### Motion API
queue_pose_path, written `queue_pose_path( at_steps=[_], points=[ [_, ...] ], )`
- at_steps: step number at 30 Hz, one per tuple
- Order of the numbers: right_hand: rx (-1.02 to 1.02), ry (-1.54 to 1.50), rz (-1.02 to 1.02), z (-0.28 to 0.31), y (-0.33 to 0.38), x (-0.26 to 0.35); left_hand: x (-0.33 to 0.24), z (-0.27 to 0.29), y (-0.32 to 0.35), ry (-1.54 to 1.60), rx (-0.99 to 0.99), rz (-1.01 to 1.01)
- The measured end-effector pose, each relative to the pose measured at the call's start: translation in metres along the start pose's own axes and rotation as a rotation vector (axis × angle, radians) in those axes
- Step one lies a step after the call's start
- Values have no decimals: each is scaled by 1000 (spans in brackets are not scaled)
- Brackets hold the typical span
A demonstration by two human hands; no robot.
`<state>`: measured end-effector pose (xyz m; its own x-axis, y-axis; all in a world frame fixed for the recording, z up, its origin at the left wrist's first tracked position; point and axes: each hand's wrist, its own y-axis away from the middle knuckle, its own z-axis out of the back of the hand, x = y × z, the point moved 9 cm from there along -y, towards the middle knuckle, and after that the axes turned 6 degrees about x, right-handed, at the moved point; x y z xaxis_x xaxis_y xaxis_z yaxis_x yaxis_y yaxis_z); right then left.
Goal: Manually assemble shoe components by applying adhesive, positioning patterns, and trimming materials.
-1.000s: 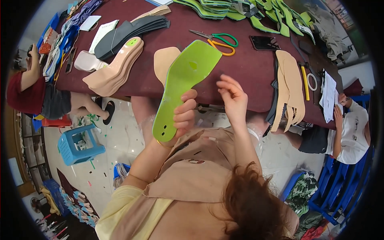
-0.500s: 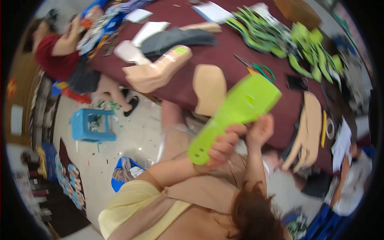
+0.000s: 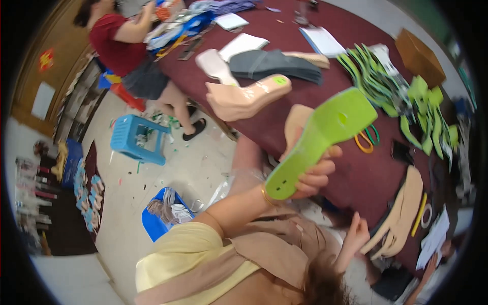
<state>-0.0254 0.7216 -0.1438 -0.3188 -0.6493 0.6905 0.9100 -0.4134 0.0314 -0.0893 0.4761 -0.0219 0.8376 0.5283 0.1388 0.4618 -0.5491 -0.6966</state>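
A bright green shoe insole (image 3: 325,137) with a square toe and small slots at its heel is tilted up above the table edge. My left hand (image 3: 314,179) is wrapped round its heel half. My right hand (image 3: 357,235) is apart from it, lower right, near the tan insoles; its fingers are curled in, and what they hold, if anything, is too small to make out. Behind the green insole lies a beige insole (image 3: 297,122), partly hidden. Farther left is a stack of glossy beige insoles (image 3: 249,96), with dark grey insoles (image 3: 277,66) behind it.
Scissors (image 3: 364,142) with orange and green handles lie past the green insole. Green insole pieces (image 3: 368,76) pile at the back right, near a cardboard box (image 3: 419,56). Tan insoles (image 3: 399,213) lie right. A blue stool (image 3: 140,140) and blue bin (image 3: 155,221) stand left, near a person (image 3: 119,46).
My right hand has let go of the green insole's edge and moved down and right. My left hand still holds the insole, now turned slightly. The whole view has shifted.
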Motion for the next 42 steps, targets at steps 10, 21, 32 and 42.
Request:
queue_pose_path(
  at_steps=[10,21,32,42],
  points=[
    [66,-619,613,1,3,182,17,30,14,-108,-350,-99],
    [320,-512,827,-16,3,231,13,39,44,-475,-821,-21],
    [313,-262,984,-18,18,250,9,53,65,-767,-1093,89],
    [542,-1157,169,-39,-16,100,-20,36,42,-242,-445,-153]
  ],
)
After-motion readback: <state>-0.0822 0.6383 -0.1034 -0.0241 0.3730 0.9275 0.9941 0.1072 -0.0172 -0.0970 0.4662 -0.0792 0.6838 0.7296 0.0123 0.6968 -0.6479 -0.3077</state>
